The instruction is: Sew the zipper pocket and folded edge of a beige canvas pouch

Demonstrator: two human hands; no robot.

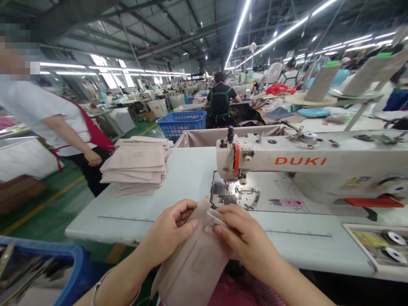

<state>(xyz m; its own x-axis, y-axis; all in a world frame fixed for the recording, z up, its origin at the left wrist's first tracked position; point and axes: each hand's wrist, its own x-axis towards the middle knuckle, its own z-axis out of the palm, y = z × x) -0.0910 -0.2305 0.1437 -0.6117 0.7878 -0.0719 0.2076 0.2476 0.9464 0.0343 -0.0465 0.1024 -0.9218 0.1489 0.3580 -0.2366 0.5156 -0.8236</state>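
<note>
My left hand [168, 231] and my right hand [242, 238] both pinch the top edge of a beige fabric piece [194, 265] at the near edge of the sewing table [178, 187]. The fabric hangs down over the table's edge toward my lap. Its upper corner lies just in front of the presser foot [228, 189] of a white DUKI sewing machine [306, 163]. Fingers of both hands are closed on the cloth.
A stack of beige fabric pieces [137, 170] sits on the table's left side. A person in a white shirt and red apron [63, 123] stands at the left. Blue baskets [186, 123] stand behind and at my near left. A tray with bobbins [382, 248] is at right.
</note>
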